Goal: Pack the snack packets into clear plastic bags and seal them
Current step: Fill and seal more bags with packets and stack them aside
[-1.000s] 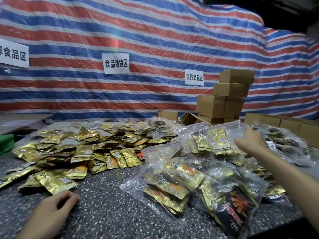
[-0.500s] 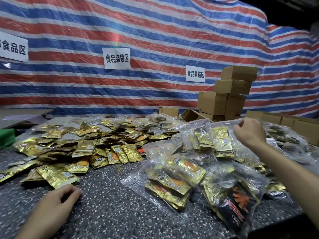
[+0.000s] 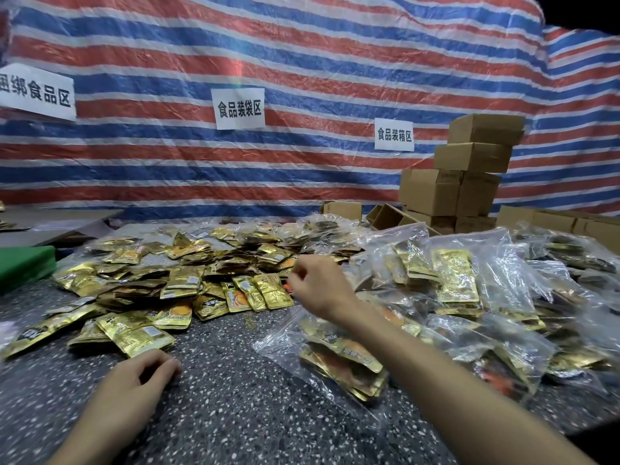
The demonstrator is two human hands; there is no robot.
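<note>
**Hands over the gold packets at the bagging table**

My right hand (image 3: 318,286) hangs above the near edge of the loose snack packets (image 3: 181,283). Its fingers curl inward and the back of the hand faces the camera, so I cannot tell whether they pinch anything. My left hand (image 3: 141,370) rests on the speckled table (image 3: 235,417), well apart from the right. Its fingers are loosely curled and hold nothing, the fingertips just beside the corner of a gold packet (image 3: 134,333) at the front of the heap.

The packets, all gold foil, lie scattered across the left and middle of the table. Under my right forearm a clear plastic bag (image 3: 342,360) lies flat with several packets inside; I cannot tell whether its mouth is sealed. To the right, more filled bags (image 3: 469,283) are piled on one another.

Behind them a stack of cardboard boxes (image 3: 469,162) stands against a red, white and blue striped tarpaulin (image 3: 302,62). Three white paper signs (image 3: 239,108) with printed characters hang on it. A green object (image 3: 23,263) sits at the table's left edge.
</note>
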